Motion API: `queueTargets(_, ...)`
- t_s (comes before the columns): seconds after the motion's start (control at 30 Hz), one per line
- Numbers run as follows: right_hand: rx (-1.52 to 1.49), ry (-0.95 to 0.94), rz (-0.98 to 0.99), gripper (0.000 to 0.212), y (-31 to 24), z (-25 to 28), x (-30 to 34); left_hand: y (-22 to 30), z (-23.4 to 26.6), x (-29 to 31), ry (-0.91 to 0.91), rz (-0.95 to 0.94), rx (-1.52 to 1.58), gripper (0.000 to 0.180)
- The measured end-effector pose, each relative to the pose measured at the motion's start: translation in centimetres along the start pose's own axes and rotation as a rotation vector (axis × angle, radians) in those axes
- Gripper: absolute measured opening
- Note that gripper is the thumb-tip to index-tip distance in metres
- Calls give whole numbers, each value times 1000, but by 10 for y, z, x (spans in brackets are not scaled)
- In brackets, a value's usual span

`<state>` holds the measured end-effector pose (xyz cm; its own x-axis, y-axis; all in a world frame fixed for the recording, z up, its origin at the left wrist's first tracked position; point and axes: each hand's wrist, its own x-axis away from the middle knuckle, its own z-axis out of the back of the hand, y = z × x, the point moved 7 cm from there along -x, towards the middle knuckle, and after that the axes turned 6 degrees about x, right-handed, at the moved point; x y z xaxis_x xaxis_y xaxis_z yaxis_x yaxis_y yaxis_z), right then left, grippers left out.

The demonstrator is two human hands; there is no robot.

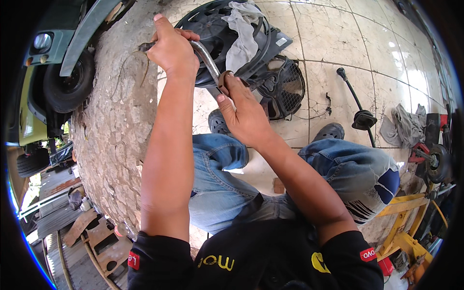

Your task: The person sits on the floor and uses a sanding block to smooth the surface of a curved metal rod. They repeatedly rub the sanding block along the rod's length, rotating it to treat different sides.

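Note:
My left hand (175, 50) is wrapped round a bent metal tube (207, 58), its thumb pointing up and away. A dark end of something sticks out on the far side of that fist. At the tube's near end, my right hand (245, 112) has its fingers and thumb closed around it, beside a brown metal strip (224, 81) that looks like a bracket. How the strip joins the tube is hidden by the fingers. Behind the tube lies a large black radiator fan (205, 28), with a grey rag (241, 41) draped over it.
A second black fan (285, 89) with a wire guard lies on the tiles. To the right are a black lever with a rubber boot (363, 119), a grey cloth (408, 123) and a yellow metal frame (403, 208). A vehicle wheel (70, 82) stands on the left.

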<state>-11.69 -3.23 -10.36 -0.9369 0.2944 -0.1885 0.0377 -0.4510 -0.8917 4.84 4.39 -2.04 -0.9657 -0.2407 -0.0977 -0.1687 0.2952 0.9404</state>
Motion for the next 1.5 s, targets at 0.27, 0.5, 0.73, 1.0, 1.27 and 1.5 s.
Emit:
queueTargets(0.27,155,-33,39,67,2,-5,8,1,1,-1,20,15,15,47)
queueTargets(0.5,85,-24,70,65,-2,-1,5,1,1,0,-3,5,38,44)
queueTargets(0.73,93,-264,-139,64,21,9,-6,2,6,-1,11,4,31,44)
queueTargets(1.0,155,-83,12,67,27,0,5,1,3,-4,27,24,32,44)
queueTargets(1.27,226,-130,24,70,26,-2,-1,-2,7,-9,35,28,46,44)
queueTargets(1.5,282,-75,169,72,9,-9,3,-1,6,-5,45,44,22,44)
